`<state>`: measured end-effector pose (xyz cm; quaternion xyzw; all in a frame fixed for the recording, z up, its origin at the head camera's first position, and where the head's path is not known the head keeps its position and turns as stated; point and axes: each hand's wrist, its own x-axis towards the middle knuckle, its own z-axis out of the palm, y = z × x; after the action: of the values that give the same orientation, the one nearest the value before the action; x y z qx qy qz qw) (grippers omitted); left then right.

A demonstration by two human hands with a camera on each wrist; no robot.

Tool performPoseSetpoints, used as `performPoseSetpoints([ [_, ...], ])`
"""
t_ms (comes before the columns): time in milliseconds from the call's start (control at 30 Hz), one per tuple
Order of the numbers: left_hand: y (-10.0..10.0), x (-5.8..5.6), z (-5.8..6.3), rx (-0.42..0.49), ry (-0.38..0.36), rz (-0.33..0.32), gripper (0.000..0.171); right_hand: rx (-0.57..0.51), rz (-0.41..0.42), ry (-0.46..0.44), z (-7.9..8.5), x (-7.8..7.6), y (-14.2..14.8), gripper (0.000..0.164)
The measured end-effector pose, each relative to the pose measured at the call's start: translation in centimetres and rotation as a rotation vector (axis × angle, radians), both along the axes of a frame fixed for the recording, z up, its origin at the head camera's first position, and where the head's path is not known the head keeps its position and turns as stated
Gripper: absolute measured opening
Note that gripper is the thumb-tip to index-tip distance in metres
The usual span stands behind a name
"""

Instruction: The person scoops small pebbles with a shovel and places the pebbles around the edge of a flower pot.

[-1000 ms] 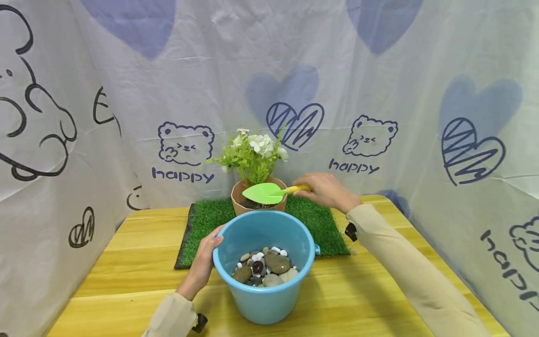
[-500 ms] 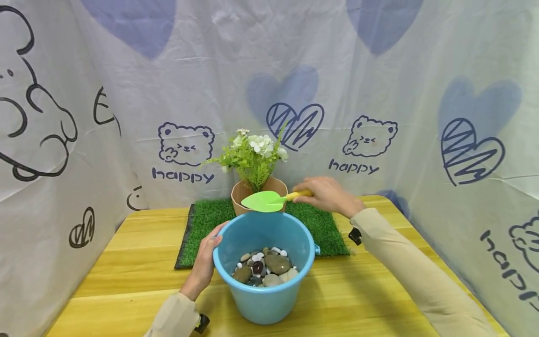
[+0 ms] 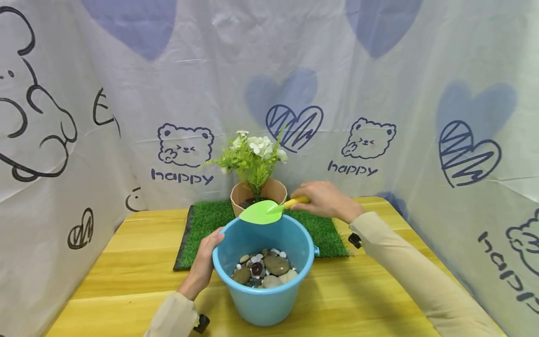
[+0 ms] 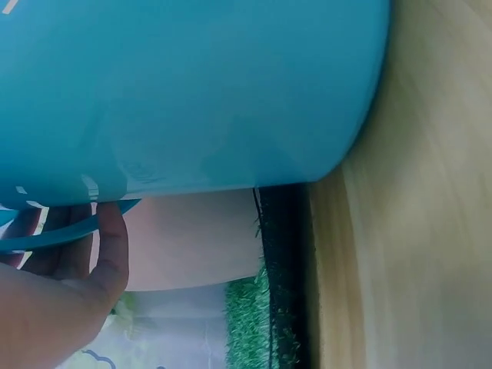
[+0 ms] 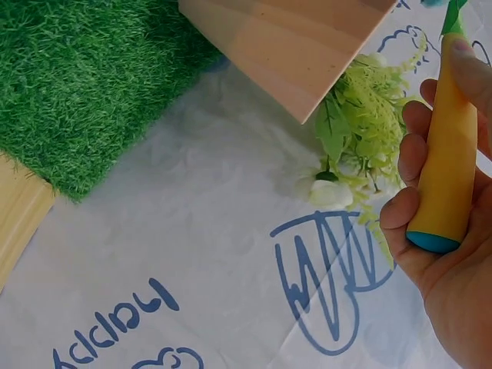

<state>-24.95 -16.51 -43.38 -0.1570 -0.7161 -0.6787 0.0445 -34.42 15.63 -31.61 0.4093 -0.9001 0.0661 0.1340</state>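
A light blue bucket (image 3: 263, 306) stands on the table with river stones (image 3: 275, 265) and small white pebbles in its bottom. My left hand (image 3: 204, 260) holds its left side at the rim; in the left wrist view the fingers wrap a blue strip (image 4: 58, 237) along the bucket. In my right hand (image 3: 322, 199) is a toy garden trowel, gripped by its yellow handle (image 5: 448, 154). The trowel's green blade (image 3: 261, 213) points left, overlapping the bucket's far rim. Just behind is a tan flowerpot (image 3: 275, 189) with a white-flowered plant (image 3: 252, 164).
Under the flowerpot lies a green artificial grass mat (image 3: 324, 234) with a dark left edge. The wooden table (image 3: 113, 285) extends to both sides. A white printed cloth (image 3: 236, 56) hangs close behind the pot and along both sides.
The trowel has come down and nearer, from in front of the pot's opening to the bucket's far rim. The left hand and the bucket have stayed in place.
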Motion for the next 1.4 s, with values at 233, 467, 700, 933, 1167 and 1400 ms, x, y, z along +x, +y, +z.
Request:
performPoseSetpoints([
  [233, -0.5, 0.1, -0.3, 0.003, -0.018, -0.072, 0.050, 0.018, -0.016, -0.006, -0.6, 0.0, 0.2, 0.029],
  [467, -0.3, -0.4, 0.1, 0.016, -0.025, -0.114, 0.058, 0.037, 0.021, 0.020, -0.3, 0.4, -0.2, 0.028],
  [700, -0.1, -0.2, 0.0, 0.041, -0.022, -0.113, 0.055, 0.113, 0.059, 0.020, 0.4, 1.8, -1.0, 0.030],
  [933, 0.0, -0.1, 0.0, 0.032, -0.026, -0.079, 0.054, 0.214, 0.065, 0.011, 1.1, 3.4, -1.8, 0.027],
  [1167, 0.1, 0.0, 0.2, 0.034, -0.040, -0.056, 0.053, 0.242, 0.115, 0.058, 1.7, 4.0, -2.5, 0.019],
  [1400, 0.1, 0.1, 0.3, 0.034, -0.045, -0.073, 0.053, 0.276, 0.115, -0.084, 2.5, 4.8, -3.1, 0.016],
])
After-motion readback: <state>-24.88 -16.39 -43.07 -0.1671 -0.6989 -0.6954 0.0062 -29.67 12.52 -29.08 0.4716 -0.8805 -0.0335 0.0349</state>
